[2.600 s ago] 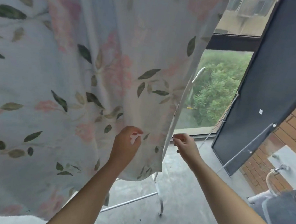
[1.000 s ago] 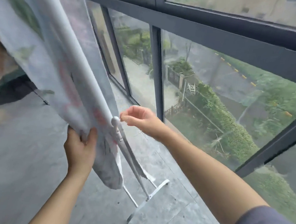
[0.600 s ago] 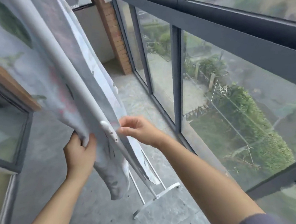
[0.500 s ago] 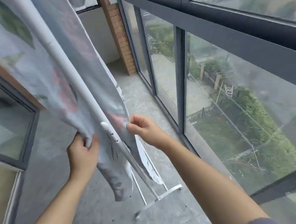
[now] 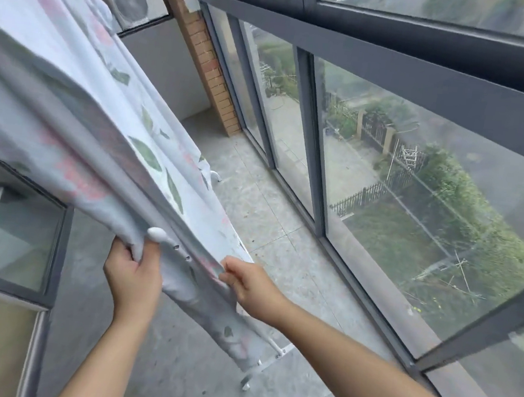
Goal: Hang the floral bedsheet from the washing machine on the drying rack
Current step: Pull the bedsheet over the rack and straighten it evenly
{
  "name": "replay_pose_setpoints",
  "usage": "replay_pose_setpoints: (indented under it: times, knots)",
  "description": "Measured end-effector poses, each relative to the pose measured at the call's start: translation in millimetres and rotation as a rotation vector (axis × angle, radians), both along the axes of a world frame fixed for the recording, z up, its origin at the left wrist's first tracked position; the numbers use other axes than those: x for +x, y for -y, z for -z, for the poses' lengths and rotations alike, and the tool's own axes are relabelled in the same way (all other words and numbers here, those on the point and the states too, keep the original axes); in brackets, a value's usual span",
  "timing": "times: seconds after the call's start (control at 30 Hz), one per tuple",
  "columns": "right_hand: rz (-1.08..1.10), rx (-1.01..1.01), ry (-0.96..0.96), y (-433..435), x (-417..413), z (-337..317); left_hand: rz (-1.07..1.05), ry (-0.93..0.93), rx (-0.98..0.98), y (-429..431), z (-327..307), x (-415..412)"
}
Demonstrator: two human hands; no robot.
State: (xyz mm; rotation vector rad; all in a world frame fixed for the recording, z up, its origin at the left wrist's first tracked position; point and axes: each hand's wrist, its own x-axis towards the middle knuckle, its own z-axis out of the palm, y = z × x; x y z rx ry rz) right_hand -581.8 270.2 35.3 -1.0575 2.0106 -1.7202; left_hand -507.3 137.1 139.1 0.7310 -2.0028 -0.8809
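The floral bedsheet (image 5: 78, 114), pale with green leaves and pink flowers, hangs draped over the top bar of the white drying rack (image 5: 157, 234), whose rounded bar end pokes out near me. My left hand (image 5: 132, 277) grips the sheet's near-side edge just below that bar end. My right hand (image 5: 247, 282) pinches the edge of the sheet's far-side layer, on the window side. The rack's leg and foot (image 5: 264, 368) show below the cloth's lower corner.
A long dark-framed window wall (image 5: 323, 185) runs along the right, close to the rack. A brick pillar (image 5: 210, 63) and an outdoor air-conditioner unit (image 5: 134, 2) stand at the far end. Another window frame (image 5: 54, 257) is at my left. Grey tiled floor (image 5: 265, 218) lies between.
My right hand dropped from beside the bar end onto the far layer's edge and now pinches it. My left hand keeps its grip. The view swung to look along the rack.
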Motion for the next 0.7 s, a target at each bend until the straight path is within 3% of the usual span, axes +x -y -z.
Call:
replay_pose_setpoints:
  times: [0.3, 0.43, 0.57, 0.7]
  knots:
    - [0.003, 0.096, 0.018, 0, -11, 10, 0.033, -0.040, -0.027, 6, -5, 4]
    - [-0.038, 0.080, 0.069, -1, -24, -5, 0.156, -0.084, -0.007, 1, -9, 5]
    - [-0.030, -0.022, 0.087, 2, -37, -52, 0.200, -0.230, 0.029, 8, -30, 2]
    - [0.002, -0.181, 0.032, 13, -47, -118, 0.241, -0.375, -0.063, 16, -60, -7]
